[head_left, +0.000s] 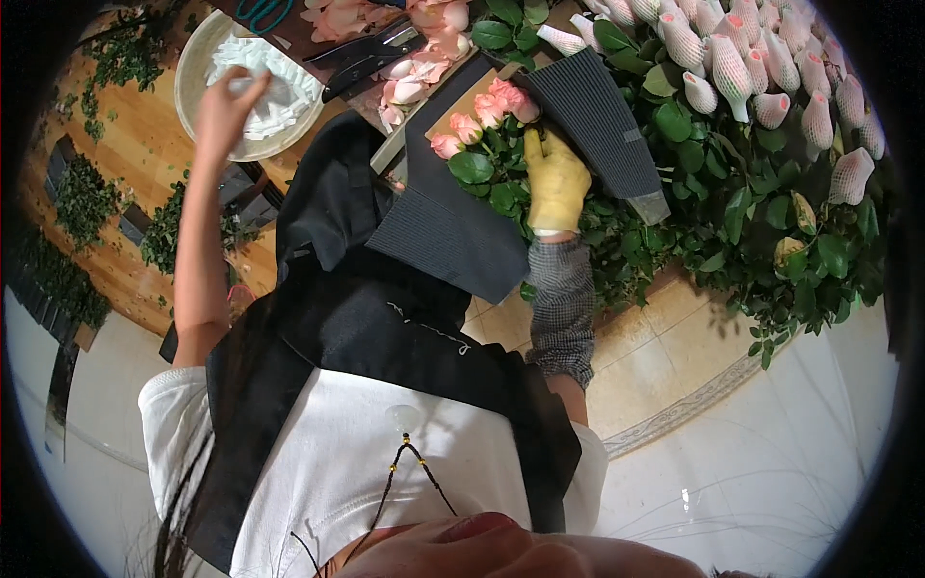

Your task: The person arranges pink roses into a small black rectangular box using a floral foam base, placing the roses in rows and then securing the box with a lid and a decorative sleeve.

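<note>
My bare left hand (231, 104) reaches over a pale round tub (184, 111) filled with white slips (279, 114). Its thumb and a finger are apart, and nothing shows between them. My right hand (557, 185), in a yellow glove, rests against a bunch of pink roses (489, 110) with its fingers at the blooms and upper leaves. The fingertips are partly hidden among the flowers. Dark ribbed cardboard spreads on both sides of the bunch, one flap (593, 116) beyond the glove and another (448, 241) toward my lap. Behind the blooms shows a strip of brown board (453, 118).
Many roses in pink-and-white mesh sleeves (732, 72) lie at the far right over dense foliage (703, 154). Black-handled shears (371, 58) rest among loose petals (414, 82), near teal scissor handles (265, 12). Leafy clippings (87, 197) lie on the wooden floor (145, 96) at left.
</note>
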The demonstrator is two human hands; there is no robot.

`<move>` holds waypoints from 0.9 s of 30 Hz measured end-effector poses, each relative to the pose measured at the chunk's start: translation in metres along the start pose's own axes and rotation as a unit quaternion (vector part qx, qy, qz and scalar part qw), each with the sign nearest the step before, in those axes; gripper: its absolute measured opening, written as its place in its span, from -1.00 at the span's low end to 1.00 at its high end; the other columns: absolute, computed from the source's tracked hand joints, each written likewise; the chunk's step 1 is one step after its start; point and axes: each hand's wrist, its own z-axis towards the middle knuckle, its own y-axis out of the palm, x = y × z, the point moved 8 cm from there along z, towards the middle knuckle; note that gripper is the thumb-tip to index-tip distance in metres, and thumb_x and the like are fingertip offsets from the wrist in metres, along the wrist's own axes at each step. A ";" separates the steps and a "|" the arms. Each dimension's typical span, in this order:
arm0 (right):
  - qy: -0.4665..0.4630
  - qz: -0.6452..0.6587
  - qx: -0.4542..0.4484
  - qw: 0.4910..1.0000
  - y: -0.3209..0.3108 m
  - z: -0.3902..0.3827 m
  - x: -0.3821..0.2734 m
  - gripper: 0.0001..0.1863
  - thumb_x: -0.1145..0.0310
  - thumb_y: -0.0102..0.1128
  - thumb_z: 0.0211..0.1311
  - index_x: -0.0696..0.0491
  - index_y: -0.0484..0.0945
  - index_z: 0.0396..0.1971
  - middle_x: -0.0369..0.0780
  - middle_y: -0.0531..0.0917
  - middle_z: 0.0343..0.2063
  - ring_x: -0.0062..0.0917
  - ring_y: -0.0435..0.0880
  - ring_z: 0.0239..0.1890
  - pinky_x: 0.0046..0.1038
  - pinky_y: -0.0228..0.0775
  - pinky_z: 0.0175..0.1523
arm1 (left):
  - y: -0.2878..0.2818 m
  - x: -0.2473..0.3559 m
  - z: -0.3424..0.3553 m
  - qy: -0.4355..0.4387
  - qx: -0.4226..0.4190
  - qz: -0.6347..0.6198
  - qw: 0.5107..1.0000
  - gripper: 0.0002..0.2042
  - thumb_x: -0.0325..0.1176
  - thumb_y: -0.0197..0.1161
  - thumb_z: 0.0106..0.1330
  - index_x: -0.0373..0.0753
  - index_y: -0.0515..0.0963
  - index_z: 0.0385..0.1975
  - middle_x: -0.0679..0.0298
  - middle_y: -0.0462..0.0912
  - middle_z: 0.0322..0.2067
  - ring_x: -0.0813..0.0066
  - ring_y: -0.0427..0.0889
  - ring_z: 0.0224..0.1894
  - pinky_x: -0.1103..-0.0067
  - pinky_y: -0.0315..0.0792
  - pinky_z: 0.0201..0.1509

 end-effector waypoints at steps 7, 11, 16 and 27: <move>-0.006 0.271 -0.112 0.956 -0.052 -0.022 -0.053 -0.72 0.32 0.27 0.26 0.10 0.66 -0.08 -0.11 0.71 -0.41 -0.28 0.67 -0.45 -0.30 0.49 -0.26 | 0.011 0.113 -0.072 0.161 -0.103 -0.053 0.980 -0.53 -0.10 0.29 0.36 -0.30 0.51 0.12 -0.04 0.66 -0.11 0.18 0.68 -0.03 0.37 0.51 0.07; -0.132 0.025 -0.201 0.970 0.017 -0.024 -0.064 -0.73 0.15 0.23 0.29 0.06 0.61 -0.25 -0.10 0.72 -0.40 -0.22 0.72 -0.37 -0.27 0.53 -0.29 | 0.097 0.234 -0.190 0.495 -0.292 0.021 0.818 -0.57 -0.06 0.41 0.10 -0.30 0.61 -0.21 0.20 0.67 -0.28 0.20 0.67 -0.12 0.37 0.52 -0.04; -0.158 -0.075 -0.200 0.964 0.019 -0.030 -0.068 -0.72 0.16 0.21 0.27 0.03 0.54 -0.15 -0.10 0.69 -0.42 -0.16 0.68 -0.39 -0.19 0.51 -0.29 | 0.146 0.224 -0.220 0.532 -0.200 0.263 0.780 -0.61 -0.03 0.29 0.21 -0.32 0.60 -0.29 0.23 0.65 -0.36 0.27 0.68 -0.16 0.44 0.54 -0.11; -0.192 0.059 -0.118 0.973 0.031 -0.024 -0.059 -0.82 0.27 0.31 0.21 0.06 0.60 -0.44 -0.19 0.61 -0.60 -0.26 0.64 -0.47 -0.25 0.46 -0.33 | 0.147 0.174 -0.057 0.360 -0.205 -0.133 0.900 -0.77 -0.38 0.31 0.27 -0.24 0.66 -0.10 0.12 0.72 -0.25 0.13 0.71 -0.22 0.39 0.56 -0.10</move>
